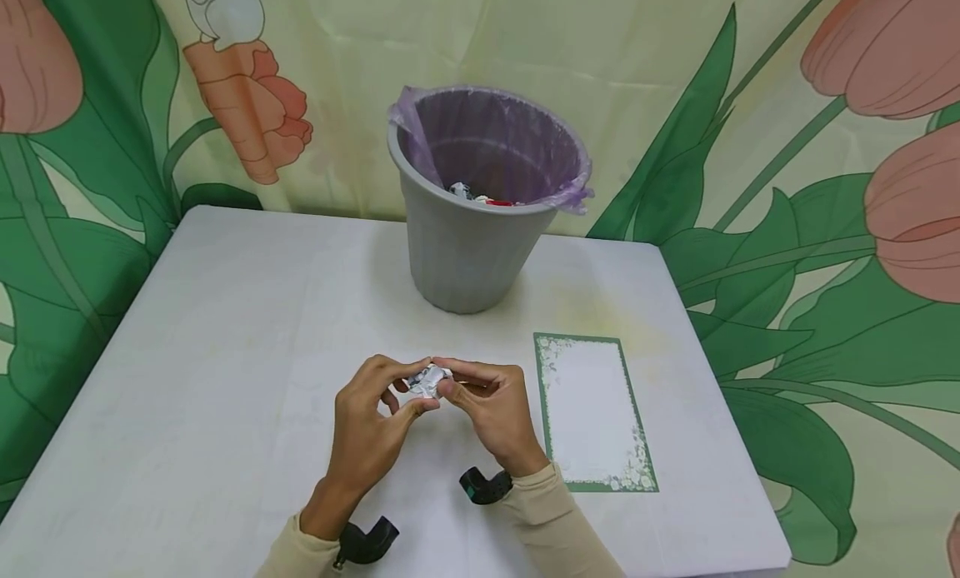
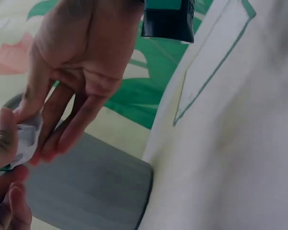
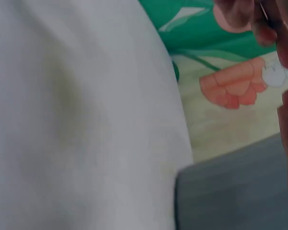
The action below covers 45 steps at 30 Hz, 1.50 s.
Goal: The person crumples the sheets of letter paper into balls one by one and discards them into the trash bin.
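Both hands meet over the front middle of the table around a small crumpled silvery wrapper (image 1: 429, 381). From the left side, my left hand (image 1: 372, 424) pinches it between thumb and fingers. My right hand (image 1: 491, 407) grips its other side, thumb in front and fingers behind. In the left wrist view the wrapper (image 2: 26, 141) looks whitish, with a bit of green at its lower edge. Only a sliver of it shows at the right edge of the right wrist view, beside fingertips. What the wrapper encloses is hidden.
Behind the hands stands a grey bin (image 1: 472, 257) with a purple liner (image 1: 502, 128) and crumpled scraps (image 1: 468, 193) inside. A green-bordered white card (image 1: 592, 411) lies right of the hands on the white table (image 1: 187, 411). A floral curtain (image 1: 480, 28) hangs behind.
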Motion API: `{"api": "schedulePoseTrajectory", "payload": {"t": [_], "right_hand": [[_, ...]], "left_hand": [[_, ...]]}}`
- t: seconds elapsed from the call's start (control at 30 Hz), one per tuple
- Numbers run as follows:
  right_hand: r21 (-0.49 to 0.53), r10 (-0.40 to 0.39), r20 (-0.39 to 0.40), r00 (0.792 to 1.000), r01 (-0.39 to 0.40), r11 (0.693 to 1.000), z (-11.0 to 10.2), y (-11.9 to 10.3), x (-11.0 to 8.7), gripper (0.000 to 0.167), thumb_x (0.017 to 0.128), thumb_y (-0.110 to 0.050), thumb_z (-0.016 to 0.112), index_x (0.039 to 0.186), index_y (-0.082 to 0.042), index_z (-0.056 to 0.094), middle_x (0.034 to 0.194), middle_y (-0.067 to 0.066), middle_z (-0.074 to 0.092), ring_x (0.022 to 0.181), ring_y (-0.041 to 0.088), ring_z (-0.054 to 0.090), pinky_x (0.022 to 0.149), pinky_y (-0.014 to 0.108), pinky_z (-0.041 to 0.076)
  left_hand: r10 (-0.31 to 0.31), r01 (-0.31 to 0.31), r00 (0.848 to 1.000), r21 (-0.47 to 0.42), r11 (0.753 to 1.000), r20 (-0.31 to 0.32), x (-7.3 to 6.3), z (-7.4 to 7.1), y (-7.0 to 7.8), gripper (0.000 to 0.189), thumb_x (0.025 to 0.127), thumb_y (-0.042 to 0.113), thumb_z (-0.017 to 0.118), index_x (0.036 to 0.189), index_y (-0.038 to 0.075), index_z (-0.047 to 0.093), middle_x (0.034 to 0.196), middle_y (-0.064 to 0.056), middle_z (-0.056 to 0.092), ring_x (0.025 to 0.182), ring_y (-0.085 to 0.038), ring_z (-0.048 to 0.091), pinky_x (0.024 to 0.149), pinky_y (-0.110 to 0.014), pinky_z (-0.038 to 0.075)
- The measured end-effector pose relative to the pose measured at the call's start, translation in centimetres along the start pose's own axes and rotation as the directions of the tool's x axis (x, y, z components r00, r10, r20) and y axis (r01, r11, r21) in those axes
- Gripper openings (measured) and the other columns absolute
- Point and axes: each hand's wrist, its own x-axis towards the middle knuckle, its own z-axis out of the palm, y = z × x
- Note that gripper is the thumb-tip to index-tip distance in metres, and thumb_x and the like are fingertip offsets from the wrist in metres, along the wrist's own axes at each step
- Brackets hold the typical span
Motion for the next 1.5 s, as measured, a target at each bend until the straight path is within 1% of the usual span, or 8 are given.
{"api": "schedulePoseTrajectory", "payload": {"t": [0.17,0.3,0.53,0.73,0.9,1.03,1.2,1.5], "right_hand": [[-0.088,-0.053,0.041,0.998,0.056,0.995,-1.2,-0.9,0.5,0.031,0.089,-0.005,0.084,0.120,-0.003,0.080,0.116,0.016,0.080,0.101,0.018,0.080,0.086,0.035,0.065],[-0.105,-0.050,0.041,0.998,0.054,0.993,-1.8,-1.8,0.8,0.033,0.087,-0.003,0.086,0.119,-0.001,0.080,0.114,0.019,0.080,0.098,0.019,0.081,0.085,0.035,0.066],[-0.116,-0.026,0.061,0.998,0.033,0.993,-2.8,-3.3,1.1,0.034,0.085,-0.002,0.088,0.119,-0.002,0.081,0.111,0.019,0.081,0.091,0.024,0.082,0.082,0.037,0.066],[-0.110,-0.018,0.057,0.998,0.025,0.994,-3.3,-4.1,1.6,0.033,0.085,-0.003,0.089,0.118,-0.003,0.081,0.106,0.019,0.081,0.083,0.023,0.082,0.080,0.038,0.067],[-0.096,-0.043,0.050,0.998,0.047,0.994,-3.6,-4.9,2.2,0.032,0.085,-0.001,0.088,0.116,-0.003,0.081,0.104,0.020,0.081,0.081,0.024,0.081,0.080,0.037,0.067],[-0.093,-0.070,0.062,0.996,0.075,0.993,-4.0,-6.0,2.9,0.031,0.085,0.000,0.088,0.115,-0.002,0.081,0.104,0.020,0.081,0.083,0.025,0.082,0.079,0.038,0.067],[-0.092,-0.087,0.071,0.994,0.093,0.991,-4.5,-7.4,3.6,0.029,0.085,0.001,0.087,0.113,0.000,0.080,0.105,0.021,0.081,0.085,0.025,0.082,0.080,0.039,0.067],[-0.096,-0.133,0.079,0.988,0.140,0.986,-5.2,-9.3,4.8,0.029,0.083,0.004,0.088,0.111,0.004,0.080,0.103,0.024,0.080,0.084,0.024,0.082,0.078,0.040,0.067]], "left_hand": [[0.007,-0.007,0.998,0.002,1.000,0.070,0.8,-0.5,0.0,0.056,0.069,0.012,0.098,0.123,0.015,0.081,0.095,0.001,0.071,0.082,-0.013,0.063,0.061,-0.017,0.051],[0.012,-0.010,0.995,-0.025,1.000,0.095,1.6,-0.8,0.2,0.054,0.071,0.013,0.098,0.122,0.016,0.081,0.097,0.002,0.076,0.081,-0.014,0.065,0.061,-0.019,0.054],[0.036,-0.030,0.990,-0.043,0.999,0.138,2.9,-1.5,0.7,0.054,0.072,0.013,0.099,0.122,0.015,0.081,0.101,0.003,0.080,0.081,-0.009,0.065,0.062,-0.020,0.055],[0.038,-0.019,0.986,-0.116,0.993,0.165,4.0,-1.7,1.0,0.047,0.077,0.011,0.097,0.121,0.016,0.080,0.105,0.002,0.081,0.080,-0.011,0.067,0.061,-0.022,0.056],[0.039,-0.010,0.981,-0.150,0.989,0.191,5.5,-2.0,1.5,0.041,0.079,0.015,0.096,0.117,0.017,0.080,0.103,0.004,0.080,0.080,-0.016,0.067,0.061,-0.024,0.056],[0.070,-0.043,0.974,-0.127,0.991,0.217,7.0,-2.4,2.1,0.039,0.079,0.017,0.097,0.115,0.018,0.081,0.102,0.007,0.079,0.082,-0.012,0.065,0.062,-0.024,0.055],[0.115,-0.092,0.963,-0.106,0.990,0.244,8.7,-2.8,3.0,0.039,0.078,0.017,0.097,0.114,0.019,0.081,0.099,0.006,0.077,0.085,-0.008,0.062,0.063,-0.024,0.054],[0.151,-0.128,0.951,-0.102,0.987,0.269,11.0,-3.1,4.0,0.039,0.077,0.020,0.098,0.113,0.020,0.082,0.093,0.008,0.073,0.085,-0.008,0.060,0.065,-0.025,0.051]]}}
